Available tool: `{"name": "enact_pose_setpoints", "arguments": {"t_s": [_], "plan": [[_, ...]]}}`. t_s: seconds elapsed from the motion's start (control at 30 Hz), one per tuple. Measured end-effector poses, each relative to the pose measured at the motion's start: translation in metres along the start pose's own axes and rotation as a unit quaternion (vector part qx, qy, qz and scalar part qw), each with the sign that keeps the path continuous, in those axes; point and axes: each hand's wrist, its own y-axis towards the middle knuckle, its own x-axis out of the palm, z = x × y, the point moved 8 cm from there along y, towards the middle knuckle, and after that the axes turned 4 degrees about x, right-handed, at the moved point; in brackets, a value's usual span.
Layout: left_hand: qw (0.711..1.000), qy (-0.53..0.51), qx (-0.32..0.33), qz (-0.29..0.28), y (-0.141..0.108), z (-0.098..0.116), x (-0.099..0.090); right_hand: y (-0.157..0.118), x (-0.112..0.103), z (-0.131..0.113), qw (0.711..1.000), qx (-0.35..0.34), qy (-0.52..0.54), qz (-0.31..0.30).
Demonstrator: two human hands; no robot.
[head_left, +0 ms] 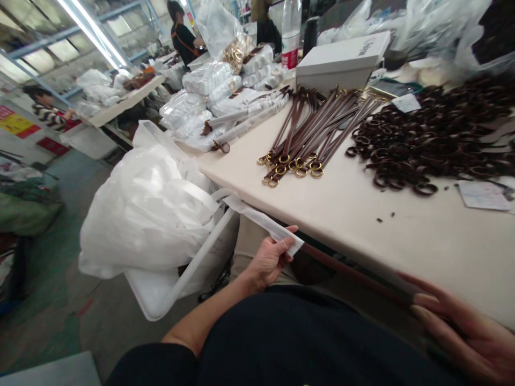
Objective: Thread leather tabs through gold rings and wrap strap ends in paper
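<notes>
My left hand (274, 256) is closed in a pinch on the end of a long, narrow white plastic sleeve (257, 217). From my fingers the sleeve runs away to the left along the table's edge, toward a large white bag (140, 203); what it contains, if anything, I cannot make out. At the lower right, my right hand (454, 327) is slightly blurred beside the table edge, its fingers stretched out and holding nothing visible. Brown leather straps (317, 128) with gold rings lie on the table (341, 214) ahead of my hands.
A large heap of brown leather loops (434, 134) covers the table's right part. Behind the straps stands a white box (341, 61), near a bottle (291, 35). Wrapped packets (211, 80) are stacked at the far left end. Another person (185, 37) is in the background.
</notes>
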Motion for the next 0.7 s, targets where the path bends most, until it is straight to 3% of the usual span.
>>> {"name": "enact_pose_setpoints", "arguments": {"t_s": [0.17, 0.3, 0.37, 0.47, 0.53, 0.57, 0.63, 0.7], "plan": [[0.997, 0.044, -0.045, -0.05, -0.002, -0.012, 0.023, 0.042, 0.049, -0.072, 0.997, -0.052, -0.031, -0.043], [0.986, 0.097, -0.049, -0.13, 0.0, -0.022, 0.043, 0.076, 0.088, -0.114, 0.994, -0.095, 0.004, -0.059], [0.979, 0.127, -0.034, -0.155, 0.0, -0.023, 0.045, 0.084, 0.101, -0.121, 0.99, -0.094, 0.051, -0.09], [0.972, 0.162, -0.025, -0.171, -0.001, -0.023, 0.034, 0.077, 0.114, -0.104, 0.971, -0.032, 0.123, -0.202], [0.986, 0.116, -0.022, -0.117, 0.002, -0.019, 0.012, 0.062, 0.11, -0.081, 0.956, 0.011, 0.142, -0.255], [0.995, 0.075, -0.011, -0.063, 0.005, -0.014, -0.004, 0.054, 0.105, -0.067, 0.953, 0.022, 0.143, -0.265], [0.997, -0.003, 0.035, 0.064, 0.011, -0.001, -0.038, 0.04, 0.093, -0.043, 0.957, 0.022, 0.136, -0.255], [0.988, -0.033, 0.076, 0.133, 0.014, 0.011, -0.06, 0.03, 0.084, -0.024, 0.964, 0.0, 0.13, -0.232]]}}
